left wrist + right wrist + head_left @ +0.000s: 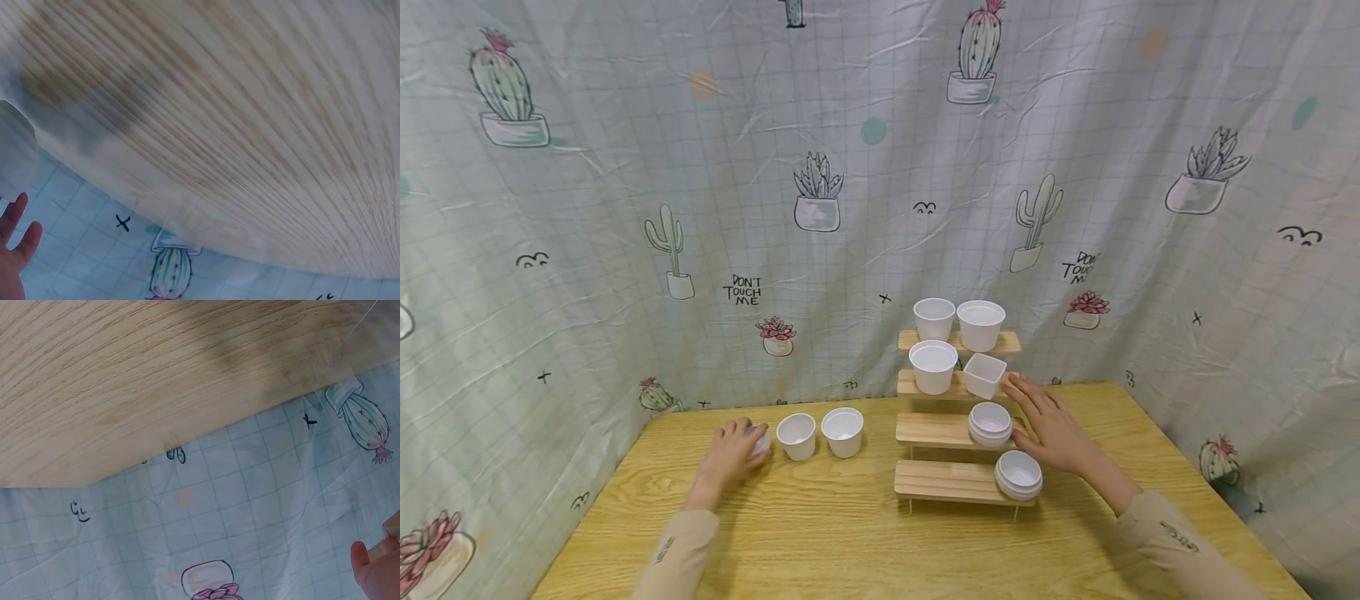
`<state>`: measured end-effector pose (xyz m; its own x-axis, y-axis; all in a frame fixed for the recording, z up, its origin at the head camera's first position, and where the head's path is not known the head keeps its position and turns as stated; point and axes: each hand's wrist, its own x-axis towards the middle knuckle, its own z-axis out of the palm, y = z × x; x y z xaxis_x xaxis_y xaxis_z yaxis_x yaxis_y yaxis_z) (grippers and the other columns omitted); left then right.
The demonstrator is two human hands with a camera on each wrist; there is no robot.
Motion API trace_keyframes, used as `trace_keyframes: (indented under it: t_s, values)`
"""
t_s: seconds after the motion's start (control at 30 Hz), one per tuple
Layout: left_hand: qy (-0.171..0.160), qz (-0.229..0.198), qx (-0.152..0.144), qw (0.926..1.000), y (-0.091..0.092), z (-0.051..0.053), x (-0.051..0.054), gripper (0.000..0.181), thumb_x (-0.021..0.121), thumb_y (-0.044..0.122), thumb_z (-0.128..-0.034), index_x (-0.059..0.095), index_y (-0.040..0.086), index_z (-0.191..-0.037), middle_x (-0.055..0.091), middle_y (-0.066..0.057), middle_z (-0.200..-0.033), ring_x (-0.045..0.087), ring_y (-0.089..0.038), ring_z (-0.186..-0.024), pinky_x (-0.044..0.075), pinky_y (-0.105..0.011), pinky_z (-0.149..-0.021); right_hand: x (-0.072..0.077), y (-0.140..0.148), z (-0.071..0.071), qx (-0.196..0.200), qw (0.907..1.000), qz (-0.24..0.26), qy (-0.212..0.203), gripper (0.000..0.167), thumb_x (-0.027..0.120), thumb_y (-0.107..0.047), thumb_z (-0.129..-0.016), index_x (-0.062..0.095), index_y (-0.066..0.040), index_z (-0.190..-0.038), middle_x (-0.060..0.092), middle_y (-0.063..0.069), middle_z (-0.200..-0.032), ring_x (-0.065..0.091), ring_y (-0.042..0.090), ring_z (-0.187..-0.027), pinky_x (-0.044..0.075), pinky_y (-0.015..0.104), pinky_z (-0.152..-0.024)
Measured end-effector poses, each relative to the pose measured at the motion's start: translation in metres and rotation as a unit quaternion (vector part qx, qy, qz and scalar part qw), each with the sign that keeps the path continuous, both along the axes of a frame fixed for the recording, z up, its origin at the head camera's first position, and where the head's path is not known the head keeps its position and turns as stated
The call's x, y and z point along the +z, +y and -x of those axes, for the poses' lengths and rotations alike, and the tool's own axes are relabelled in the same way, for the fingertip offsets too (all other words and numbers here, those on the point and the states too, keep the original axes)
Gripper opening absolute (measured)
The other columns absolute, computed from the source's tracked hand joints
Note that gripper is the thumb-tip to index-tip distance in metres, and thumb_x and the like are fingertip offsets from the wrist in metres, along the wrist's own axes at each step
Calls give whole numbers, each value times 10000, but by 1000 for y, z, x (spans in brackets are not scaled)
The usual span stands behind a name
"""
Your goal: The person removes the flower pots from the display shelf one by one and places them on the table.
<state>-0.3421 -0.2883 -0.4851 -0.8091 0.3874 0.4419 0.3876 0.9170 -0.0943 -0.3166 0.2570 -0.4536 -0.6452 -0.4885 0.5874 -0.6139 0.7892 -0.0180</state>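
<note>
At the left of the head view, my left hand (727, 457) curls its fingers round a small translucent white cup (759, 440). The left wrist view shows part of a white cup (15, 153) above the fingers (26, 240). My right hand (1058, 433) lies at the right side of a four-tier wooden stand (932, 427), fingers extended, fingertips by a square white cup (984, 375) and thumb beside a round white bowl (990, 424). In the right wrist view, its fingers (359, 555) touch a piece of wood (377, 551) at the frame's edge.
Two white cups (797, 437) (842, 432) stand just right of my left hand. Another bowl (1018, 475) sits on the lowest tier. Cups (933, 367) (935, 320) (981, 326) occupy the upper tiers. Behind the wooden table (805, 533) hangs a cactus-print curtain (880, 183).
</note>
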Motion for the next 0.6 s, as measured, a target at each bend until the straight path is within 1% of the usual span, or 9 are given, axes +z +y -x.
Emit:
trace_keyframes:
  t_s: [0.1, 0.27, 0.47, 0.6]
  values:
    - [-85, -13, 51, 9999, 2, 1, -1, 428, 670, 306, -773, 571, 94, -1132, 497, -188, -1023, 475, -366, -915, 391, -519, -732, 0, 0, 0, -13, 10000, -5, -24, 706, 583, -264, -771, 288, -106, -1393, 269, 100, -1445, 238, 258, -1332, 273, 544, -937]
    - [-63, -25, 51, 10000, 3, 4, -2, 427, 672, 305, -771, 571, 95, -1129, 500, -194, -1019, 482, -372, -906, 402, -522, -728, 0, 0, 0, -52, 10000, 0, -53, 698, 574, -271, -780, 285, -113, -1395, 261, 89, -1449, 228, 249, -1337, 278, 548, -938]
    - [-95, 18, 106, 9999, 3, 5, -3, 430, 672, 316, -769, 570, 101, -1128, 503, -188, -1016, 486, -368, -904, 405, -521, -726, 0, 1, 1, -13, 10000, -44, 87, 706, 589, -278, -766, 300, -99, -1386, 277, 101, -1440, 241, 247, -1333, 300, 542, -918]
    - [-179, 22, 140, 9997, 3, 5, -3, 426, 669, 318, -771, 568, 108, -1127, 501, -184, -1020, 486, -370, -914, 398, -523, -726, 0, 0, 0, 5, 10000, -12, 52, 704, 585, -281, -767, 302, -97, -1385, 275, 101, -1440, 235, 244, -1335, 282, 533, -930]
